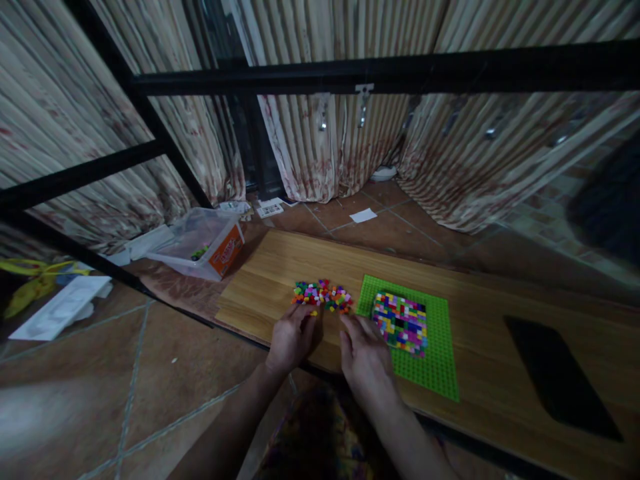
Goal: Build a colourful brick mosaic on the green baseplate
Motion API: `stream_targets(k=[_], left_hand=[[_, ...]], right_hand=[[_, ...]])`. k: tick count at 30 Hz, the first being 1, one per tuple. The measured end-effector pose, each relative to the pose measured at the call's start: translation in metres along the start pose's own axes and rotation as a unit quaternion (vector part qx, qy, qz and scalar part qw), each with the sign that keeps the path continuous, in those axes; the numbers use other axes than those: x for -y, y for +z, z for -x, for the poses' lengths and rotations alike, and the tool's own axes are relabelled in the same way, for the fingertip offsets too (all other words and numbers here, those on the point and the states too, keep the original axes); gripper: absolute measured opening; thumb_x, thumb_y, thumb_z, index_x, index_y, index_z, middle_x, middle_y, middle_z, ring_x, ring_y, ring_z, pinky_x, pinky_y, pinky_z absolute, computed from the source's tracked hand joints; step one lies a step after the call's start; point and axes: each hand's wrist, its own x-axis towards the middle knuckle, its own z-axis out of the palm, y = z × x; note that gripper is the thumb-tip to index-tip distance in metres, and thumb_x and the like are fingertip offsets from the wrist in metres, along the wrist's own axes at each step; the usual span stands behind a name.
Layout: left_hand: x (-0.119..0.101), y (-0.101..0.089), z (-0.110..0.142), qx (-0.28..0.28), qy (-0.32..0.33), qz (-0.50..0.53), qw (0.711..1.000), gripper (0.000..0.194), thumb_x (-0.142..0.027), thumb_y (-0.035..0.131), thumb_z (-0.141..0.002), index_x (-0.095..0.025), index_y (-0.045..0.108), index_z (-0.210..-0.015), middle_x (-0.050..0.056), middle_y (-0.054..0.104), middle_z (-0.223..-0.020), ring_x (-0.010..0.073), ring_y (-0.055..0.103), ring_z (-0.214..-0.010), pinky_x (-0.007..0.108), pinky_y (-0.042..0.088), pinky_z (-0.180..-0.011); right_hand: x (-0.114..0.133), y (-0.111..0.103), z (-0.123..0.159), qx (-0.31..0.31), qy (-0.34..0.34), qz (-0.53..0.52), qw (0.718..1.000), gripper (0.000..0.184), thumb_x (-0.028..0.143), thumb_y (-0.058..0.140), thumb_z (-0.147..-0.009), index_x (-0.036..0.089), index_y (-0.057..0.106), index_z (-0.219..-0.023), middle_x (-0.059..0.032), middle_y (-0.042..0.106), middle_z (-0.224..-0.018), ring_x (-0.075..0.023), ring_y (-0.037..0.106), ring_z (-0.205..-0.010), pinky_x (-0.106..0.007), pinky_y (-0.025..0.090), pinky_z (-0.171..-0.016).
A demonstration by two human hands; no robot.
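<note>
A heap of small coloured bricks (323, 295) lies on a wooden board (480, 333). Right of it a green baseplate (440, 347) carries a patch of coloured bricks (401, 322) pressed onto it. My left hand (293, 337) rests at the near edge of the heap, fingers curled and touching the bricks; a yellow brick sits at its fingertips. My right hand (365, 353) lies between the heap and the baseplate, fingers bent toward the bricks. What either hand pinches is too small to make out.
A clear plastic tub (200, 250) with an orange label stands on the tiled floor to the left. A dark flat object (560, 377) lies on the board's right part. Black metal bars (350, 73) cross overhead before curtains. White packaging (60, 307) sits at far left.
</note>
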Motion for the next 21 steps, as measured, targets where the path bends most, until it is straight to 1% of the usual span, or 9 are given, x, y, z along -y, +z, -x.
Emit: stream_targets(k=[2, 4, 6, 9, 11, 13, 15, 18, 21], left_hand=[[0.002, 0.002, 0.001, -0.007, 0.013, 0.008, 1.0, 0.02, -0.023, 0.049, -0.089, -0.022, 0.061, -0.105, 0.006, 0.067, -0.1, 0.0168, 0.063, -0.094, 0.028, 0.05, -0.085], [0.003, 0.003, 0.002, -0.011, 0.019, 0.015, 1.0, 0.02, -0.023, 0.05, -0.089, -0.022, 0.06, -0.105, 0.006, 0.066, -0.099, 0.0165, 0.063, -0.092, 0.027, 0.05, -0.084], [0.002, 0.003, 0.003, -0.008, 0.019, 0.019, 1.0, 0.02, -0.022, 0.05, -0.088, -0.022, 0.059, -0.106, 0.005, 0.066, -0.099, 0.0163, 0.063, -0.092, 0.027, 0.05, -0.083], [0.0, 0.003, 0.003, -0.006, 0.013, 0.025, 1.0, 0.021, -0.02, 0.051, -0.087, -0.023, 0.058, -0.107, 0.005, 0.066, -0.1, 0.0162, 0.063, -0.092, 0.026, 0.051, -0.082], [0.0, 0.003, 0.003, -0.004, 0.009, 0.029, 1.0, 0.022, -0.02, 0.051, -0.087, -0.023, 0.058, -0.108, 0.006, 0.065, -0.101, 0.0162, 0.063, -0.092, 0.026, 0.051, -0.082], [0.0, 0.004, 0.003, -0.001, 0.005, 0.034, 0.999, 0.023, -0.02, 0.05, -0.087, -0.023, 0.057, -0.109, 0.006, 0.065, -0.103, 0.0162, 0.063, -0.093, 0.026, 0.052, -0.083], [0.0, 0.004, 0.003, 0.003, 0.0, 0.039, 0.999, 0.025, -0.021, 0.051, -0.087, -0.023, 0.057, -0.111, 0.006, 0.065, -0.104, 0.0168, 0.063, -0.095, 0.027, 0.051, -0.084], [0.0, 0.003, 0.004, 0.009, -0.004, 0.043, 0.999, 0.026, -0.022, 0.051, -0.086, -0.025, 0.058, -0.112, 0.006, 0.065, -0.106, 0.0172, 0.063, -0.097, 0.027, 0.051, -0.086], [-0.001, 0.003, 0.004, 0.008, -0.003, 0.039, 0.999, 0.027, -0.021, 0.05, -0.086, -0.025, 0.059, -0.112, 0.006, 0.065, -0.108, 0.0171, 0.063, -0.097, 0.027, 0.051, -0.086]], right_hand=[[0.001, 0.018, -0.013, 0.004, 0.026, 0.023, 0.999, 0.035, 0.016, 0.038, -0.088, 0.018, 0.059, -0.117, -0.0132, 0.063, -0.104, -0.0283, 0.056, -0.099, -0.045, 0.046, -0.088], [-0.002, 0.032, -0.021, 0.0, 0.044, 0.042, 0.998, 0.036, 0.014, 0.04, -0.086, 0.016, 0.059, -0.117, -0.015, 0.061, -0.104, -0.0304, 0.055, -0.098, -0.047, 0.044, -0.087], [-0.006, 0.04, -0.023, -0.002, 0.044, 0.048, 0.998, 0.036, 0.013, 0.041, -0.086, 0.016, 0.058, -0.117, -0.0157, 0.06, -0.108, -0.0309, 0.054, -0.1, -0.047, 0.044, -0.087], [-0.011, 0.048, -0.017, -0.004, 0.027, 0.039, 0.999, 0.035, 0.015, 0.04, -0.087, 0.017, 0.057, -0.118, -0.0146, 0.058, -0.112, -0.0294, 0.053, -0.103, -0.046, 0.045, -0.089], [-0.01, 0.049, -0.01, 0.007, 0.01, 0.025, 1.0, 0.035, 0.017, 0.039, -0.088, 0.018, 0.058, -0.118, -0.0139, 0.058, -0.113, -0.0283, 0.053, -0.105, -0.046, 0.046, -0.091], [-0.007, 0.048, -0.006, 0.034, -0.005, 0.0, 0.999, 0.036, 0.017, 0.039, -0.088, 0.016, 0.058, -0.118, -0.0139, 0.058, -0.115, -0.0275, 0.054, -0.108, -0.045, 0.047, -0.092], [-0.005, 0.044, -0.007, 0.054, -0.005, -0.025, 0.998, 0.036, 0.017, 0.038, -0.088, 0.016, 0.059, -0.118, -0.0135, 0.059, -0.117, -0.0259, 0.056, -0.107, -0.043, 0.048, -0.092], [-0.008, 0.035, -0.017, 0.04, 0.018, -0.027, 0.999, 0.037, 0.016, 0.035, -0.09, 0.018, 0.06, -0.117, -0.0114, 0.061, -0.113, -0.0234, 0.059, -0.103, -0.04, 0.05, -0.09], [-0.015, 0.031, -0.029, 0.024, 0.037, 0.011, 0.999, 0.038, 0.013, 0.033, -0.089, 0.018, 0.061, -0.114, -0.011, 0.061, -0.108, -0.0235, 0.059, -0.101, -0.038, 0.05, -0.088]])
